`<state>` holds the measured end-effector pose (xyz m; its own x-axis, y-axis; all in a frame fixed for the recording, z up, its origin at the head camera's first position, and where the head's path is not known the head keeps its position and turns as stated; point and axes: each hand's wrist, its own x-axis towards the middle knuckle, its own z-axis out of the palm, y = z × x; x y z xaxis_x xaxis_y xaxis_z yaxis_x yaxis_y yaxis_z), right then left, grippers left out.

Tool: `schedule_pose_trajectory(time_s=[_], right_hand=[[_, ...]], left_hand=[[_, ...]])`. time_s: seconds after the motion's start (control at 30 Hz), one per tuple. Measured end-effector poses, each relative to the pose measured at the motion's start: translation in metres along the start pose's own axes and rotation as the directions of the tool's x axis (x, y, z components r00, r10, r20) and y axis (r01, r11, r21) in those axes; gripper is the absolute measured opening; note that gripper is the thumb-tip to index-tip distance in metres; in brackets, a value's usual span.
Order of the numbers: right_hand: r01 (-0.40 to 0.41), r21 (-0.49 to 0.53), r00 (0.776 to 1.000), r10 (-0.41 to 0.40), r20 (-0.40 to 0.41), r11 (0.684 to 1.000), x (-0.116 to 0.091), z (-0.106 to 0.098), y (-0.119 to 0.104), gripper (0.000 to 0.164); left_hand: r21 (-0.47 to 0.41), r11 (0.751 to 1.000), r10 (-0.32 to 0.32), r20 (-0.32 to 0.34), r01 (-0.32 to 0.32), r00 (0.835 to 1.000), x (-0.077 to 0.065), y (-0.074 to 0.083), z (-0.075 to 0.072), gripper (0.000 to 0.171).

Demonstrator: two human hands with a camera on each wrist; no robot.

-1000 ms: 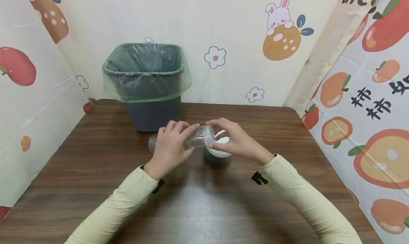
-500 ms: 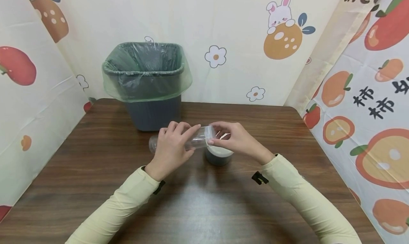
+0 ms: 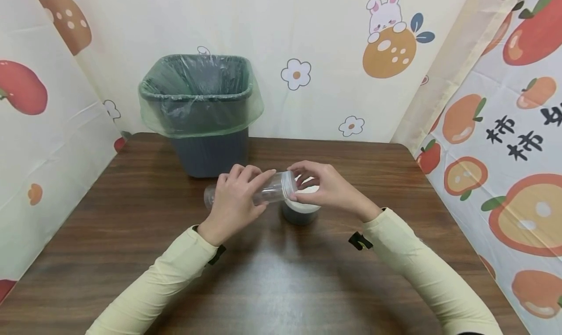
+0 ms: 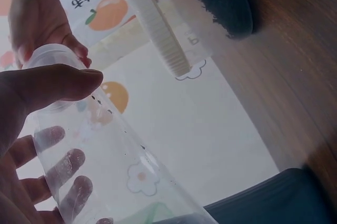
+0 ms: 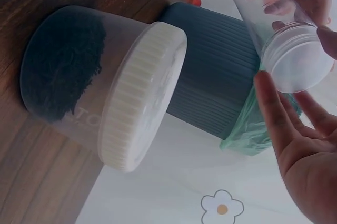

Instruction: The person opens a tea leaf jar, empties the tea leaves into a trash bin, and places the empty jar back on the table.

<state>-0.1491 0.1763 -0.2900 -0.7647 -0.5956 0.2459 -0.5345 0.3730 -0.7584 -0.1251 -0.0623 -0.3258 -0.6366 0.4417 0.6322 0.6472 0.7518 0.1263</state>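
A clear plastic cylindrical jar (image 3: 271,188) lies sideways in the air above the table, tilted slightly, with a few dark specks inside its wall in the left wrist view. My left hand (image 3: 234,201) grips its body, thumb on one side and fingers round the other. At its right end is a translucent lid (image 5: 304,58), which my right hand (image 3: 327,188) holds at the rim between thumb and fingers. Below and behind the right hand stands a second jar (image 5: 92,69), upright on the table, with a ribbed white lid (image 5: 145,98) and dark shredded contents; the head view shows it partly covered.
A dark bin (image 3: 212,154) with a green plastic liner (image 3: 202,118) stands at the back left of the brown wooden table (image 3: 272,286). Printed cloth walls (image 3: 325,42) enclose the back and both sides.
My right hand moves slightly to the right and its fingers shift around the lid's rim. The left hand and the jar stay almost in place; the head view tips a little.
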Motion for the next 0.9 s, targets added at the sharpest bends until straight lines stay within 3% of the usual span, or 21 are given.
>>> schedule_pose_trajectory(time_s=[0.2, 0.3, 0.57, 0.9], right_hand=[[0.193, -0.039, 0.981, -0.193, -0.011, 0.980, 0.0008, 0.0006, 0.0066, 0.057], [0.226, -0.086, 0.974, -0.227, -0.002, 0.970, 0.0015, 0.0003, 0.0084, 0.057], [0.100, -0.034, 0.995, -0.101, -0.008, 0.994, 0.0018, 0.0038, 0.0096, 0.057], [-0.017, -0.015, 1.000, 0.017, -0.015, 1.000, 0.0014, 0.0052, 0.0056, 0.049]], left_hand=[[-0.036, 0.999, -0.015, 0.018, 0.015, 1.000, 0.0004, -0.0002, -0.0006, 0.073], [-0.044, 0.999, -0.021, 0.027, 0.023, 0.999, 0.0005, -0.0001, -0.0010, 0.072], [-0.031, 0.999, -0.022, 0.046, 0.023, 0.999, -0.0001, 0.0001, -0.0007, 0.070], [-0.035, 0.999, -0.023, 0.050, 0.024, 0.998, -0.0015, 0.0001, 0.0008, 0.073]])
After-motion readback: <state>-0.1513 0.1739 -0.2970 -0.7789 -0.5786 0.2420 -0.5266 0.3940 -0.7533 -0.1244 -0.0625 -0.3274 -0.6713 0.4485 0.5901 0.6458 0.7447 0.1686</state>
